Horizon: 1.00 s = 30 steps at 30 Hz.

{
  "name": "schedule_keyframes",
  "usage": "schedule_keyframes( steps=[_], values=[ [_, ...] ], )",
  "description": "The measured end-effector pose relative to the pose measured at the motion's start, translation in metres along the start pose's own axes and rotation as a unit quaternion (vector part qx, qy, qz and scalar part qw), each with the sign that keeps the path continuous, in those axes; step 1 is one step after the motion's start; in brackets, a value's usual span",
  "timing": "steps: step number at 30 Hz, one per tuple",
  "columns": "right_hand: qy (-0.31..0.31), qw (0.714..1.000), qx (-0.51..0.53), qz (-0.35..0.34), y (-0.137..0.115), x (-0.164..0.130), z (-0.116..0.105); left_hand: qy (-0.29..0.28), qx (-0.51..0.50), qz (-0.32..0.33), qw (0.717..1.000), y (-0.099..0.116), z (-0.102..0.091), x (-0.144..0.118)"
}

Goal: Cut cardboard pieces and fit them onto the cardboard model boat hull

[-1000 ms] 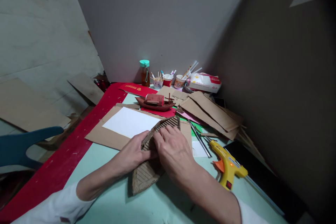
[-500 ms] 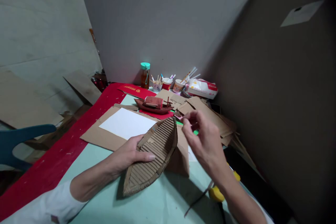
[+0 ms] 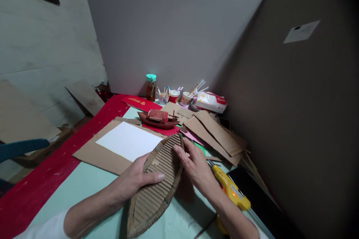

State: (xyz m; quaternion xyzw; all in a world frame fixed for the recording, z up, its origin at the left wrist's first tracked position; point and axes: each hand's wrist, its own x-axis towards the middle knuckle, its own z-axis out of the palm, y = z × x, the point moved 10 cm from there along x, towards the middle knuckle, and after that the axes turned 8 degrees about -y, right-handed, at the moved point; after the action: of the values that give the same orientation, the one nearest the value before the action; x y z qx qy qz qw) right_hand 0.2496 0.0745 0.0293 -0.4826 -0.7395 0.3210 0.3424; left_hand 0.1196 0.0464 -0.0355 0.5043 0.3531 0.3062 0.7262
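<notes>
A boat-shaped hull of corrugated cardboard [image 3: 165, 171] is held up above the table, tilted towards me. My left hand [image 3: 140, 175] grips its left side, the thumb lying over the ridged deck. On the far right edge, my right hand [image 3: 195, 158] pinches the rim with thumb and fingers. Beyond the hull stands a small reddish-brown model boat [image 3: 158, 121] with a red canopy. A yellow hot glue gun [image 3: 231, 190] lies to the right, partly behind my right forearm.
A white sheet [image 3: 127, 140] rests on flat cardboard [image 3: 98, 158] at left. Cardboard scraps [image 3: 218, 132] pile up at right beside a black flat object [image 3: 249, 190]. Along the back stand a bottle [image 3: 150, 87], several paper cups [image 3: 174, 97] and a tissue pack [image 3: 210, 101].
My right hand has come down and left from above the hull's right side and now holds its rim. The hull sits slightly lower, and the glue gun shows more.
</notes>
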Motion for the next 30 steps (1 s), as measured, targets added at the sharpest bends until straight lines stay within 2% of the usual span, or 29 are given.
schedule_keyframes(
  steps=[4,10,19,23,30],
  values=[
    [0.024,0.999,0.010,0.019,0.007,-0.003,-0.003,0.000,0.005,0.002,1.000,-0.007,0.000,0.002],
    [0.044,0.998,0.020,0.032,0.010,-0.008,-0.007,-0.016,0.033,0.033,0.999,-0.001,0.007,0.003],
    [0.042,0.994,0.079,0.064,0.015,-0.010,-0.008,-0.006,0.044,0.043,0.998,-0.006,0.010,0.003],
    [0.024,0.992,0.109,0.055,0.017,-0.006,-0.004,-0.006,0.048,0.049,0.998,-0.011,0.006,0.004],
    [0.022,0.992,0.117,0.041,0.015,-0.004,-0.004,-0.075,0.026,0.056,0.995,-0.002,0.024,0.001]
  ],
)
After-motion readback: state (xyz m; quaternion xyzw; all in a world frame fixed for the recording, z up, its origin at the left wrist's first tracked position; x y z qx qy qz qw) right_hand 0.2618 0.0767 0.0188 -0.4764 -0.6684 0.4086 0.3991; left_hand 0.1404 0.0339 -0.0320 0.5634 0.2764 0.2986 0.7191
